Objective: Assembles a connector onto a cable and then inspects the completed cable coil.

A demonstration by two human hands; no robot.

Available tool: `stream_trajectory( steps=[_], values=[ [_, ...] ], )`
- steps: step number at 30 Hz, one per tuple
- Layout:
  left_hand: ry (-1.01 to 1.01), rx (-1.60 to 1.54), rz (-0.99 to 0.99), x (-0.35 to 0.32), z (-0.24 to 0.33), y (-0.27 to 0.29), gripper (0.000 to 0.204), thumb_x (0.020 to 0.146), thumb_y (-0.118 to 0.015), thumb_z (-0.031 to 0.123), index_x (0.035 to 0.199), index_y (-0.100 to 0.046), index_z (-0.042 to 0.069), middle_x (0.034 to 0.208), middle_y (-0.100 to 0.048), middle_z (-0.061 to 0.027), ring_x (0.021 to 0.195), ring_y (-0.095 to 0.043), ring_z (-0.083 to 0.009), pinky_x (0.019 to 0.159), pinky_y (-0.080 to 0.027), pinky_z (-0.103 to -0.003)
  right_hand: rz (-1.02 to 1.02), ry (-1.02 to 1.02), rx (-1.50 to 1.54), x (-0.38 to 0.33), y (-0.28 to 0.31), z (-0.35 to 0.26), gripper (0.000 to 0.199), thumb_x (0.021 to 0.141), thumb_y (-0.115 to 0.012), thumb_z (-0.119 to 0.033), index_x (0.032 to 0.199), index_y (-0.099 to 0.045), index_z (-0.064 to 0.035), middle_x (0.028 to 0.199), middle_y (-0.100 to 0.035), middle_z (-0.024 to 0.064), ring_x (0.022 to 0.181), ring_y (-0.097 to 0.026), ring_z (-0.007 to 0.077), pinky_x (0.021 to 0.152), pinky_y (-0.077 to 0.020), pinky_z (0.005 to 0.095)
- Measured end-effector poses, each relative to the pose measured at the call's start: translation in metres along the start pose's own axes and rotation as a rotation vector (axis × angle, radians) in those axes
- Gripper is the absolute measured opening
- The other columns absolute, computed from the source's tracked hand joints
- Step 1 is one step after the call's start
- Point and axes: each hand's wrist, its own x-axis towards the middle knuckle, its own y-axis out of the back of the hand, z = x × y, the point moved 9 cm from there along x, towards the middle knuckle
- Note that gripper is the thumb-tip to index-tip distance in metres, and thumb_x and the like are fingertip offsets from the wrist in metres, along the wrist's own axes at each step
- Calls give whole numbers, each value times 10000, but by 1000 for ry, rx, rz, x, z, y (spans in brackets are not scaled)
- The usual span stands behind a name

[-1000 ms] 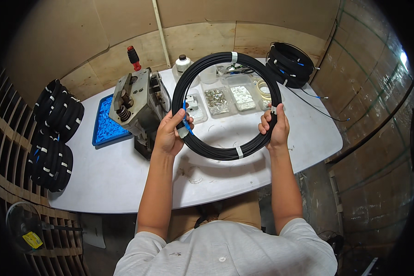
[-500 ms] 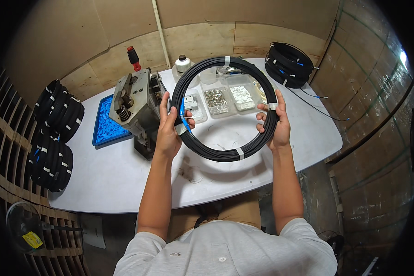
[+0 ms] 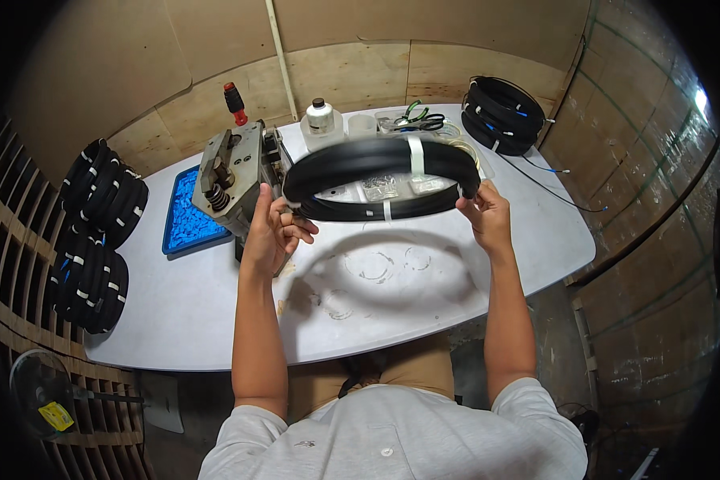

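Coil: a black cable coil (image 3: pixel 380 172) bound with white ties, held up over the grey table (image 3: pixel 216 312), tipped so it shows as a flat oval, its shadow on the tabletop below.
Left hand: the left hand (image 3: pixel 270 232) at the coil's nine o'clock end, fingers loosely curled, fingertips touching the coil's edge; the grip looks light.
Right hand: the right hand (image 3: pixel 485 218) at the coil's three o'clock end, closed round the rim by a white tie.
Machine: a grey metal tool with springs (image 3: pixel 236 180) just beside the left hand, a red-capped knob (image 3: pixel 234 99) at its twelve o'clock.
Tray: a blue tray of small blue pieces (image 3: pixel 188 220) at the machine's nine o'clock.
Bottle: a white bottle with a dark cap (image 3: pixel 322 118) behind the coil.
Boxes: clear boxes of small parts (image 3: pixel 380 188), seen through the coil.
Stacks: more black coils (image 3: pixel 504 112) at the table's two o'clock corner; others on a slatted rack (image 3: pixel 96 232) at nine o'clock.
Tag: a small yellow tag (image 3: pixel 56 416) at seven o'clock, low by the rack.
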Motion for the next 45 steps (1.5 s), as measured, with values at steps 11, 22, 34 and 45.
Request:
stream_trajectory(
  steps=[11, 22, 34, 45],
  values=[
    [-172, 418, 237, -3, 4, 8, 404, 974, -624, 390, 673, -527, 137, 629, -388, 81, 512, -306, -30, 463, -227, -180, 196, -255, 828, -1, -34, -5, 327, 978, -597, -410, 1021, -491, -104, 829, -535, 8, 682, -555, 109, 626, -472, 271],
    [-221, -265, 242, 8, -23, -13, 409, 1044, -409, 463, 971, -541, 83, 740, -587, -53, 583, -550, -135, 597, -514, -295, 280, -483, 995, -23, -61, 9, 342, 998, -550, -447, 986, -473, -114, 793, -505, 3, 603, -477, 90, 565, -425, 255],
    [-178, -400, 177, 6, -24, -23, 390, 1021, -470, 459, 928, -556, 90, 713, -563, -26, 591, -519, -124, 580, -458, -278, 279, -470, 945, -21, -58, 12, 357, 1006, -521, -460, 1006, -478, -105, 770, -494, -1, 594, -472, 79, 560, -422, 246],
    [-157, -239, 183, 4, -21, -19, 178, 912, -688, 212, 866, -567, 90, 774, -565, -2, 669, -527, -103, 616, -444, -270, 287, -457, 951, -22, -58, 8, 347, 1006, -526, -455, 982, -482, -111, 769, -505, -3, 587, -474, 76, 556, -420, 241]
  ],
)
